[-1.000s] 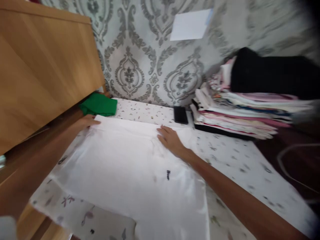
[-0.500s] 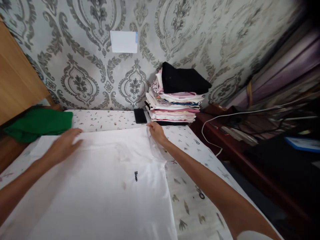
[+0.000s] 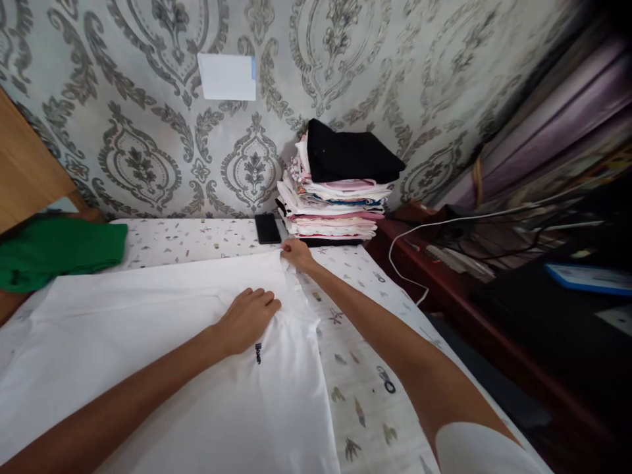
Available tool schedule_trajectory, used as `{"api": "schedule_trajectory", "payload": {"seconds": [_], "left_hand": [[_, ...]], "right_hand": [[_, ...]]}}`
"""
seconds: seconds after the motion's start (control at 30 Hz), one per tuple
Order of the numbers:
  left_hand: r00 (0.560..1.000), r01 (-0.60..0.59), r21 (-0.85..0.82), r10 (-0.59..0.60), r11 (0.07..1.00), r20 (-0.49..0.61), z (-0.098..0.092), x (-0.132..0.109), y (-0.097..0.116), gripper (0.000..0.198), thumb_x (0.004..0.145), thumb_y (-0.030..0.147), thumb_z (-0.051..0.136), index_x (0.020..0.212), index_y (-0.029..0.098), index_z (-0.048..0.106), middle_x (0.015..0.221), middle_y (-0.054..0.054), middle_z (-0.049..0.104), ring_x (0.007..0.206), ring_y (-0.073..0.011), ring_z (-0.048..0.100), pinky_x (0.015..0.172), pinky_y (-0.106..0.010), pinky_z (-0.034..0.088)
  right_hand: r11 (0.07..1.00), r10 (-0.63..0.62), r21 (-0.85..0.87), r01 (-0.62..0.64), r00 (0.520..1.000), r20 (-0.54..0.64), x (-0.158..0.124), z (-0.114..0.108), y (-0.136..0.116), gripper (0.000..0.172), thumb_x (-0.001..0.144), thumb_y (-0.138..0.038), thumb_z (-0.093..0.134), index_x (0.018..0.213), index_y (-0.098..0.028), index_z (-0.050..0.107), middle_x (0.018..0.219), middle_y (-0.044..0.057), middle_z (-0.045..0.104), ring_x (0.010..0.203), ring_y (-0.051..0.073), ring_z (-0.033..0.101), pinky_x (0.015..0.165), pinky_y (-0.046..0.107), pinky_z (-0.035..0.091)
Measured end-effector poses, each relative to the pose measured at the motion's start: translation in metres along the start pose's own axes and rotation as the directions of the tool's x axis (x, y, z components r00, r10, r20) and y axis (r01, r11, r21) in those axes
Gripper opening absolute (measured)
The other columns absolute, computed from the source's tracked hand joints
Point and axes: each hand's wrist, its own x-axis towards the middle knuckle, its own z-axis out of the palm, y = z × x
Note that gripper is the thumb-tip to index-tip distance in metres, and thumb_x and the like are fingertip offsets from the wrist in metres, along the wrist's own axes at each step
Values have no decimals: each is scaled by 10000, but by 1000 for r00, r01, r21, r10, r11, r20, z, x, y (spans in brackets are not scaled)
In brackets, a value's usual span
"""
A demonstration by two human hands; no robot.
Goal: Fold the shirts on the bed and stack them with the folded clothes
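Observation:
A white T-shirt (image 3: 197, 401) with small black lettering lies spread over the patterned sheet. My right hand (image 3: 296, 255) pinches the shirt's far right corner, close to the phone and the pile of clothes. Nearer to me, my left hand (image 3: 251, 320) rests on the shirt just above the lettering, its fingers curled down into the fabric. Small creases run through the cloth between the two hands and along the right edge. The fingertips of my left hand are partly hidden.
A tall stack of folded clothes (image 3: 336, 207) with a black garment on top stands against the wall, beside a black phone (image 3: 268, 229). Green cloth (image 3: 64, 250) lies at the far left. On the right, a white cable (image 3: 395, 253) hangs over the dark red furniture (image 3: 434, 276).
My left hand has moved right across the shirt, from its far left part to near the lettering, and its fingers have curled. My right hand keeps the corner. The view has shifted slightly.

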Motion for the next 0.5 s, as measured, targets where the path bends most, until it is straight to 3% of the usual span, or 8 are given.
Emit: {"api": "schedule_trajectory", "payload": {"seconds": [0.17, 0.37, 0.5], "left_hand": [[997, -68, -129, 64, 989, -35, -8, -8, -7, 298, 845, 11, 391, 954, 205, 589, 873, -54, 622, 785, -198, 566, 714, -346, 431], [1000, 21, -222, -17, 975, 19, -3, -17, -3, 298, 945, 97, 344, 1062, 205, 597, 962, -60, 625, 869, -198, 593, 707, -313, 456], [999, 22, -358, -36, 933, -32, -10, -28, 1, 272, 976, 170, 364, 1154, 212, 565, 1074, -78, 626, 958, -198, 590, 820, -333, 482]], "right_hand": [[999, 39, -15, -40, 997, -71, 3, 5, 5, 207, 775, -109, 553, 863, -216, 707, 870, 26, 713, 819, 184, 622, 704, 264, 457], [1000, 13, -11, -13, 997, -76, 8, 5, 8, 188, 760, -119, 562, 840, -190, 717, 805, 33, 701, 800, 190, 622, 752, 274, 473], [1000, -30, -10, 29, 994, -104, 1, -1, 1, 312, 755, -83, 498, 952, -172, 723, 827, 58, 690, 837, 226, 620, 817, 330, 487]]}}
